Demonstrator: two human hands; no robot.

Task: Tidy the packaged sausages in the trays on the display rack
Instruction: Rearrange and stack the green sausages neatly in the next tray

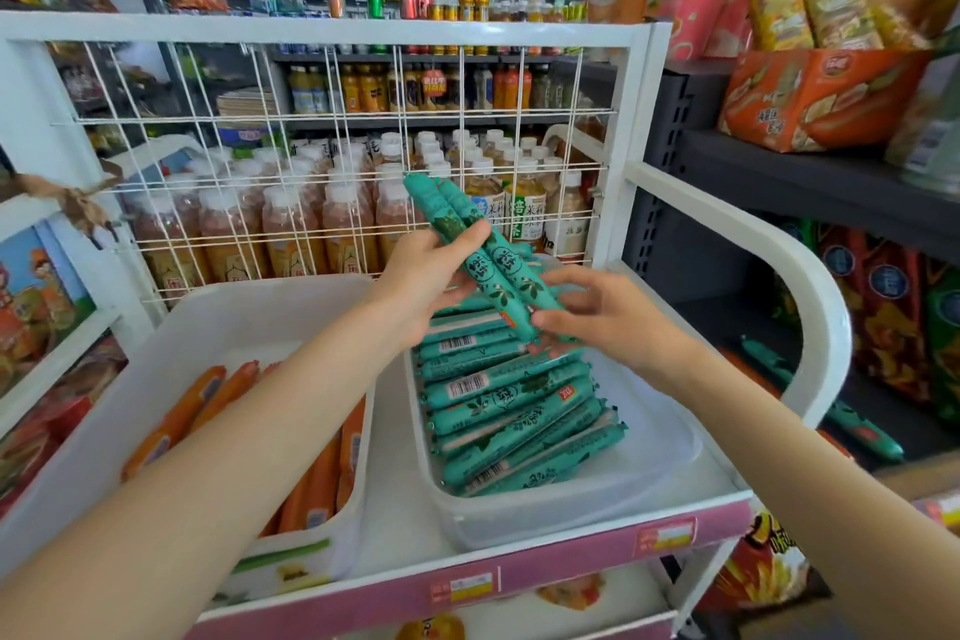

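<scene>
Two teal packaged sausages (pixel 470 244) are lifted above the right tray (pixel 670 457), tilted with their far ends up. My left hand (pixel 423 276) grips them around the middle. At their lower ends my right hand (pixel 602 309) pinches them with its fingertips. Below the hands, several teal sausages (pixel 514 411) lie stacked side by side in the right tray. The left tray (pixel 218 322) holds several orange sausages (pixel 322 478), partly hidden behind my left forearm.
Both trays sit on a white display rack (pixel 810 307) with a wire grid back (pixel 332 161). Bottled drinks stand behind the grid. A teal sausage (pixel 862 437) lies on the floor to the right, beside dark shelves with snack bags.
</scene>
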